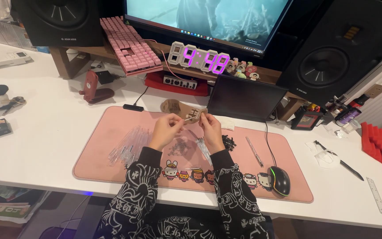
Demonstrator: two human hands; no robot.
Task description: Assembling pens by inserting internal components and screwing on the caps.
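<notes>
My one head-worn view, looking steeply down and forward over the white desk (45, 132), pink desk mat (111, 128) close below centre, monitor (208, 17) along the top edge.

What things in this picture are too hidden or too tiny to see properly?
- Head view: the thin piece between the left hand and right hand is too small to identify; the fingers cover it.
- The little dark parts on the pink mat are too tiny to name.
- The monitor is cut off by the top edge.
- The lap is hidden under the desk.
</notes>
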